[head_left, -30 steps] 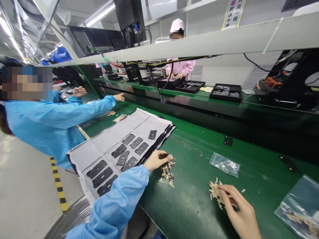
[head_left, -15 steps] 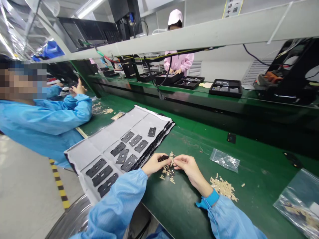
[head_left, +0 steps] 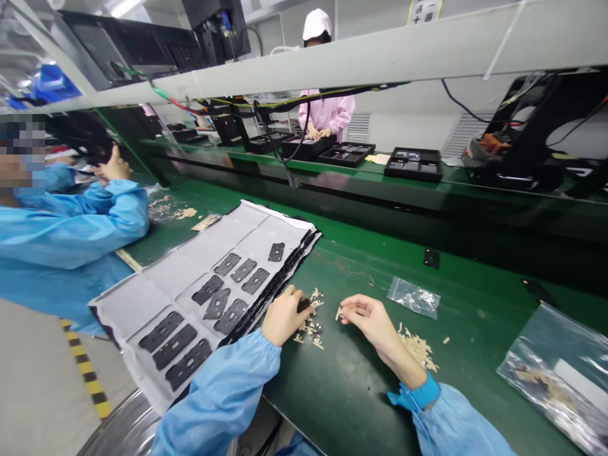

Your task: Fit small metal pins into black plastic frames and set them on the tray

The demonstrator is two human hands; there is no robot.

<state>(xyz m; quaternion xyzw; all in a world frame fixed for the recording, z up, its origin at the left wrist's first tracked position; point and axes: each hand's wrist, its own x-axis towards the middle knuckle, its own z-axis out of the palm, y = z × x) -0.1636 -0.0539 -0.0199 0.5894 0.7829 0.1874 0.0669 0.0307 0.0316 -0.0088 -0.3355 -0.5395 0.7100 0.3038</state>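
Observation:
My left hand (head_left: 286, 315) is closed on a small black plate (head_left: 303, 305), mostly hidden by the fingers, beside the padded tray. Under and beside it lies a loose pile of small beige and dark bits (head_left: 312, 330) on the green table. To the right, my right hand (head_left: 368, 318) pinches a small beige strip (head_left: 339, 313) between thumb and fingertips, apart from the pile. Several flat black plates with cut-outs (head_left: 175, 346) lie on the white-lined tray (head_left: 156, 278) at my left. A larger heap of beige strips (head_left: 418, 348) sits by my right wrist.
A small clear bag (head_left: 414, 297) lies beyond my right hand, and a larger bag (head_left: 560, 373) at the right edge. A black plate (head_left: 431, 258) rests farther back. A co-worker in blue (head_left: 71, 234) sits at left; another in pink (head_left: 327, 117) stands behind black trays (head_left: 413, 164).
My hands have drawn apart. My right hand has moved away from the left with a beige strip in its fingertips. The left still holds the black plate. The view has shifted slightly rightward.

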